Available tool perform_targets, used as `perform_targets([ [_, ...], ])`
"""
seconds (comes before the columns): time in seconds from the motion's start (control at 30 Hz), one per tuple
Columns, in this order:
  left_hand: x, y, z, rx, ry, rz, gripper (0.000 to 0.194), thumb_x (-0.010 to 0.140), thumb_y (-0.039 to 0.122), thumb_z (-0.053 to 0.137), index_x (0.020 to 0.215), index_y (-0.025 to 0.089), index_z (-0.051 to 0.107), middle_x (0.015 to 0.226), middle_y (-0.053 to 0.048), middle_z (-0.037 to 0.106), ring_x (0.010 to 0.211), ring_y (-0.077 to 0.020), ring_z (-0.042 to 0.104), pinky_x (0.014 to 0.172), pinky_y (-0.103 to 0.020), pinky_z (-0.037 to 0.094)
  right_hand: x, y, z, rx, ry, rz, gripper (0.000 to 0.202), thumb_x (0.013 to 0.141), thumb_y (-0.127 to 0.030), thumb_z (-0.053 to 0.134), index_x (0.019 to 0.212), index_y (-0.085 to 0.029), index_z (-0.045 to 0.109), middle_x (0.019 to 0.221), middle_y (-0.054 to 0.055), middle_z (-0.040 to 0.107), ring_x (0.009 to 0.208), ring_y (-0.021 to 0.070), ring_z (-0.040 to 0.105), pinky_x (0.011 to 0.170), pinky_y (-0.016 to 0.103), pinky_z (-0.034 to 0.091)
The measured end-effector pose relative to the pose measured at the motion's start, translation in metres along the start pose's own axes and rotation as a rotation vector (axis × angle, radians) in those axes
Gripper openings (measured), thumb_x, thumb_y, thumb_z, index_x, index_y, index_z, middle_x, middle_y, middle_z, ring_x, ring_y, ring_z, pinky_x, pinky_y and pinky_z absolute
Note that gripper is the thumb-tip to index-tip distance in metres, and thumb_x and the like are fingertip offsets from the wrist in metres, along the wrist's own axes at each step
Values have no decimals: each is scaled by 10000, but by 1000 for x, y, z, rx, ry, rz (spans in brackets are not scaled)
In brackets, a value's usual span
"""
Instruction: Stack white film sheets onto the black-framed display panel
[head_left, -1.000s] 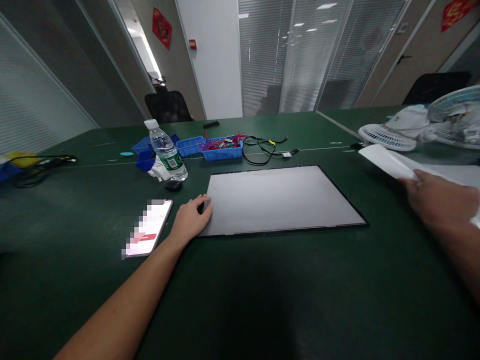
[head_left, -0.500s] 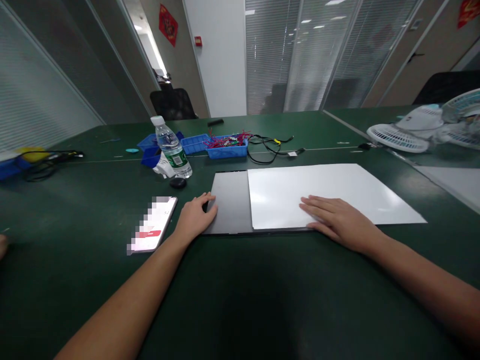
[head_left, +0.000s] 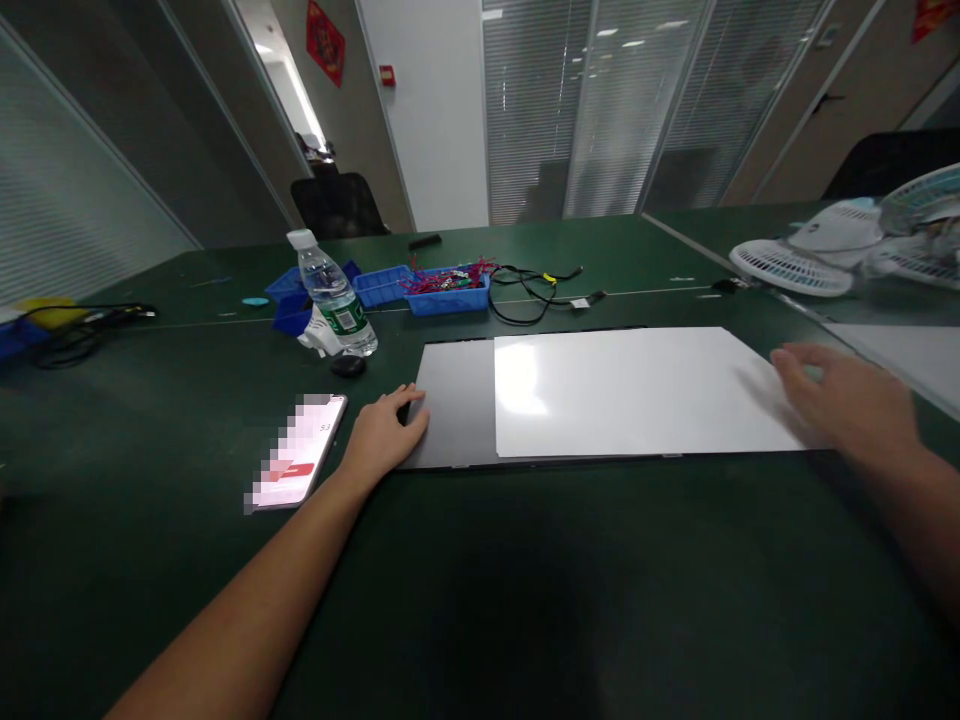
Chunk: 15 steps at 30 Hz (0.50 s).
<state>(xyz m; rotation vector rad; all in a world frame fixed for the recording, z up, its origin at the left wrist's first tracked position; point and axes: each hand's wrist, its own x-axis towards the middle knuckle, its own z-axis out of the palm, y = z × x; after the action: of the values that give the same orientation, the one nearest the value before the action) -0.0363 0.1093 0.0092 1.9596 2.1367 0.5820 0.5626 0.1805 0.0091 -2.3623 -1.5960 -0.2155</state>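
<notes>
A glossy white sheet (head_left: 630, 395) lies over most of a flat grey panel (head_left: 457, 405), whose left part shows bare. My left hand (head_left: 386, 435) rests at the panel's left edge, thumb and fingers apart around a small dark spot at that edge. Over the right end of the sheet is my right hand (head_left: 847, 400), somewhat blurred, its fingers bent and a gap showing between thumb and fingers. Nothing shows in it.
A phone (head_left: 300, 455) lies left of my left hand. Behind it stand a water bottle (head_left: 337, 300), a black mouse (head_left: 349, 366) and a blue tray (head_left: 450, 300) of red wires. Black cables (head_left: 525, 300) and white fan parts (head_left: 795, 268) lie farther back.
My right hand has moved right, from the middle of the white sheet to its right end. The sheet now reaches less far right, with its left edge nearly unmoved. My left hand stays put.
</notes>
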Motion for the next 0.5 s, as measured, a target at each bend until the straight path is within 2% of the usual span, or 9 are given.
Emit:
perform_targets([
  [0.1, 0, 2, -1, -2, 8, 16, 478, 931, 398, 616, 1357, 209, 726, 1522, -75, 603, 1445, -320, 540, 1270, -479, 358, 23, 39, 13, 106, -149, 133, 735, 926, -710, 448, 1384, -200, 712, 1231, 248, 689, 1046, 433, 630, 792, 541, 466],
  [0.2, -1, 4, -3, -15, 9, 19, 474, 932, 385, 611, 1345, 186, 731, 1515, -95, 609, 1439, -311, 549, 1270, -464, 359, 31, 54, 17, 192, -178, 135, 695, 920, -704, 481, 1370, -231, 718, 1253, 217, 687, 1000, 392, 634, 782, 524, 465],
  [0.33, -1, 4, -3, -26, 3, -3, 482, 932, 398, 609, 1353, 194, 726, 1518, -92, 608, 1431, -310, 560, 1259, -461, 374, 28, 47, 18, 270, -230, 64, 698, 885, -714, 575, 1411, -268, 683, 1270, 172, 691, 990, 343, 648, 845, 492, 482],
  [0.5, -2, 3, -4, -46, 5, 11, 500, 972, 437, 533, 1360, 182, 721, 1501, -91, 626, 1418, -301, 575, 1241, -450, 395, 17, 30, 20, 300, -273, -68, 757, 839, -698, 663, 1463, -269, 646, 1445, 187, 602, 1176, 397, 614, 946, 523, 478],
])
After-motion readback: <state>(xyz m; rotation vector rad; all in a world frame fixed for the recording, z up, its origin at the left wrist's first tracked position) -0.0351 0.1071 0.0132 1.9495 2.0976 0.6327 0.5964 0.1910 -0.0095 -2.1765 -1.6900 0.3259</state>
